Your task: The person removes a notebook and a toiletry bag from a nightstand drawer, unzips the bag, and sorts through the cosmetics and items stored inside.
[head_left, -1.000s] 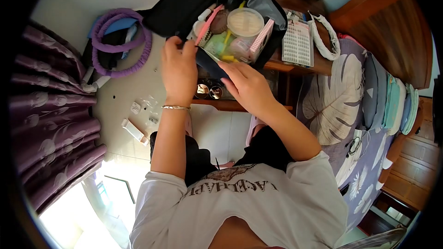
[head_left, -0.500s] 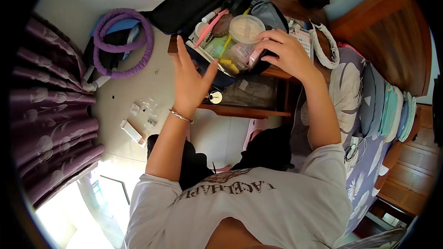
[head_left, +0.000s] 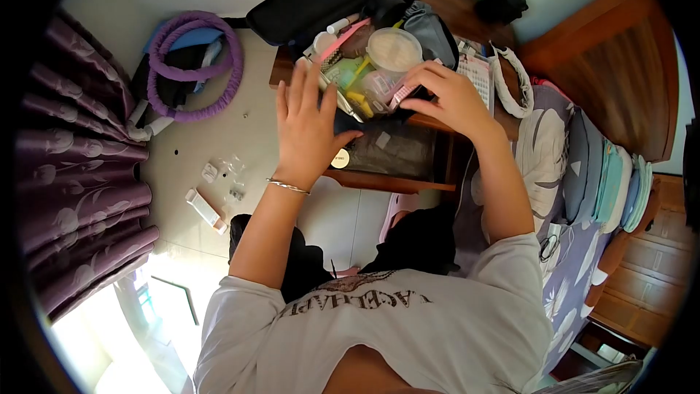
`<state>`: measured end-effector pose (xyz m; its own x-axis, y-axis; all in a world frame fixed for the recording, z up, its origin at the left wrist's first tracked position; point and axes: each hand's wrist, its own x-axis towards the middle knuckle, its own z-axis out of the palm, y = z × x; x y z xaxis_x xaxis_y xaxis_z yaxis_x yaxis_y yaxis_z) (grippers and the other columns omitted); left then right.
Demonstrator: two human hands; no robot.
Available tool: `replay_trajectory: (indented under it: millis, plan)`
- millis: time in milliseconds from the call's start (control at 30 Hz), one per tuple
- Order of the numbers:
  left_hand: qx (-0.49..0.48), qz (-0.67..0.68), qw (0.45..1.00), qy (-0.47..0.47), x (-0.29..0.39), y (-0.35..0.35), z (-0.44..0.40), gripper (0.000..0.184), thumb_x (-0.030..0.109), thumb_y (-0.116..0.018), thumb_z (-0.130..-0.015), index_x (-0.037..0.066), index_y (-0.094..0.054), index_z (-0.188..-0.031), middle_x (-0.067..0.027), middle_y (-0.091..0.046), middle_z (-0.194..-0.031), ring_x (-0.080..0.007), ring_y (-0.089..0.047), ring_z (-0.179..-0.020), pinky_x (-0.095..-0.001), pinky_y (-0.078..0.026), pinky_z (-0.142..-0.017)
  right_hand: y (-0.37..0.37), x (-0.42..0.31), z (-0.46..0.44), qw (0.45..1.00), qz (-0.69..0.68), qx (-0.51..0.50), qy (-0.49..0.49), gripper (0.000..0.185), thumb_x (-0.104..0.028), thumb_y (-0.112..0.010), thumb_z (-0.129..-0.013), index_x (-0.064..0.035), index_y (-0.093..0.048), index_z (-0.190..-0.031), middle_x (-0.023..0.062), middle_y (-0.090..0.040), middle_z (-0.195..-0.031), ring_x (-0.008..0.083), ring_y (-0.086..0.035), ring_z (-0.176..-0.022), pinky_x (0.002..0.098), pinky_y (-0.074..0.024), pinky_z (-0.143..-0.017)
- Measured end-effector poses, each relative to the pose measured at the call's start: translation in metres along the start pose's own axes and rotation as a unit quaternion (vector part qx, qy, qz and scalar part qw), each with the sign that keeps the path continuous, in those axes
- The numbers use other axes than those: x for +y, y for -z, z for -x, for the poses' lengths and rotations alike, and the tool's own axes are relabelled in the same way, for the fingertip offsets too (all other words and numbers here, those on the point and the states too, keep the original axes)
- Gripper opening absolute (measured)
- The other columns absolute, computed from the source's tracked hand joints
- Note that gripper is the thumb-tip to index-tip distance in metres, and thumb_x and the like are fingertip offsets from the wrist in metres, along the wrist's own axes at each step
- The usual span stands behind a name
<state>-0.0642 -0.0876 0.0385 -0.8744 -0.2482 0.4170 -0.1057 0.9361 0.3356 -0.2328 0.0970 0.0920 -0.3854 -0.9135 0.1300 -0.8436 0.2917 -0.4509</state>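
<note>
My left hand is at the near left rim of an opened black bag, its fingers spread and holding nothing. My right hand is bent at the bag's right side, thumb and fingers closed around a small pink packet. Inside the bag are a round clear-lidded tub, a pink stick-like item, a white tube, yellow pieces and a green packet. The right fingertips are partly hidden among these things.
The bag rests on a wooden bedside cabinet with an opened drawer below. A black lidded bin-like container and a white band are at the right. Purple hoop pieces and an open small box are on the left.
My left hand has turned and lowered, its fingers now lying over the bag's left rim. My right hand has drawn its thumb and fingers in around the pink packet.
</note>
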Motion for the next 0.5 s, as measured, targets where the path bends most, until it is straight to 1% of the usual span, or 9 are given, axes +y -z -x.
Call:
replay_trajectory:
  millis: [33, 67, 100, 133, 200, 333, 400, 433, 500]
  plan:
    - [0.002, 0.000, 1.000, 0.001, -0.002, 0.000, 0.000, 0.082, 0.034, -0.086, -0.054, 0.004, -0.052, -0.122, -0.0207, -0.039, -0.138, -0.0354, -0.032, -0.132, -0.0531, -0.027, -0.106, 0.008, -0.003, 0.002, 1.000, -0.006, -0.024, 0.005, 0.039, -0.020, -0.078, -0.067, -0.0088, -0.061, -0.100, 0.0032, -0.062, -0.104, 0.0246, -0.061, -0.096, 0.0334, -0.0490, -0.080]
    - [-0.011, -0.005, 1.000, -0.016, -0.005, -0.002, -0.001, 0.077, 0.035, -0.085, -0.054, 0.003, -0.055, -0.117, -0.0174, -0.045, -0.133, -0.0318, -0.037, -0.130, -0.0522, -0.028, -0.106, 0.011, -0.004, 0.004, 1.000, -0.004, -0.024, 0.007, 0.039, -0.020, -0.078, -0.067, -0.0088, -0.061, -0.100, 0.0032, -0.062, -0.104, 0.0246, -0.061, -0.096, 0.0334, -0.0490, -0.080]
    - [-0.023, -0.009, 0.999, -0.033, -0.007, -0.002, -0.001, 0.072, 0.037, -0.084, -0.054, 0.003, -0.057, -0.111, -0.0141, -0.052, -0.127, -0.0282, -0.042, -0.127, -0.0513, -0.030, -0.106, 0.013, -0.005, 0.006, 0.999, 0.021, -0.016, 0.041, 0.041, -0.020, -0.079, -0.066, -0.0095, -0.061, -0.102, 0.0030, -0.063, -0.105, 0.0249, -0.060, -0.097, 0.0335, -0.0489, -0.081]
    - [-0.022, -0.009, 0.999, -0.032, -0.009, -0.002, -0.002, 0.072, 0.037, -0.084, -0.054, 0.003, -0.057, -0.111, -0.0141, -0.052, -0.127, -0.0282, -0.042, -0.127, -0.0513, -0.030, -0.106, 0.015, -0.005, 0.008, 0.996, 0.045, -0.007, 0.075, 0.044, -0.021, -0.079, -0.065, -0.0103, -0.062, -0.104, 0.0028, -0.063, -0.106, 0.0253, -0.060, -0.098, 0.0337, -0.0488, -0.082]
    - [-0.017, 0.008, 0.999, -0.031, -0.010, -0.001, -0.005, 0.070, 0.038, -0.083, -0.055, 0.002, -0.057, -0.109, -0.0105, -0.058, -0.118, -0.0251, -0.048, -0.121, -0.0492, -0.033, -0.105, 0.008, 0.006, 0.016, 0.996, 0.070, -0.007, 0.063, 0.045, -0.019, -0.078, -0.065, -0.0115, -0.062, -0.107, 0.0034, -0.063, -0.107, 0.0252, -0.060, -0.097, 0.0329, -0.0493, -0.082]
    - [-0.016, 0.025, 0.999, -0.030, -0.011, -0.001, -0.008, 0.067, 0.038, -0.082, -0.057, 0.000, -0.057, -0.106, -0.0132, -0.058, -0.117, -0.0255, -0.050, -0.119, -0.0478, -0.034, -0.104, 0.004, 0.012, 0.015, 0.992, 0.112, 0.028, 0.059, 0.038, -0.012, -0.076, -0.069, -0.0105, -0.064, -0.105, 0.0051, -0.062, -0.107, 0.0241, -0.062, -0.093, 0.0320, -0.0504, -0.079]
    - [-0.021, 0.029, 0.999, -0.023, -0.010, -0.001, -0.007, 0.065, 0.036, -0.082, -0.058, 0.000, -0.057, -0.106, -0.0132, -0.058, -0.117, -0.0257, -0.050, -0.119, -0.0476, -0.035, -0.103, 0.007, 0.009, 0.008, 0.994, 0.027, 0.076, 0.076, 0.030, -0.008, -0.074, -0.072, -0.0084, -0.066, -0.101, 0.0055, -0.063, -0.104, 0.0227, -0.062, -0.088, 0.0304, -0.0509, -0.074]
    - [-0.020, 0.030, 0.999, -0.020, -0.009, -0.001, -0.007, 0.065, 0.036, -0.082, -0.058, 0.000, -0.057, -0.106, -0.0132, -0.058, -0.117, -0.0257, -0.050, -0.119, -0.0476, -0.035, -0.103, 0.009, 0.010, 0.007, 0.994, 0.027, 0.073, 0.078, 0.030, -0.008, -0.074, -0.072, -0.0084, -0.066, -0.101, 0.0055, -0.063, -0.104, 0.0227, -0.062, -0.088, 0.0304, -0.0509, -0.074]
    - [-0.006, -0.003, 1.000, -0.023, -0.005, 0.001, -0.008, 0.062, 0.034, -0.082, -0.058, 0.001, -0.058, -0.104, -0.0123, -0.058, -0.113, -0.0259, -0.051, -0.116, -0.0467, -0.036, -0.102, 0.014, 0.012, 0.001, 0.993, -0.097, 0.059, 0.009, 0.024, -0.004, -0.071, -0.075, -0.0068, -0.066, -0.099, 0.0058, -0.064, -0.100, 0.0212, -0.062, -0.081, 0.0281, -0.0501, -0.067]
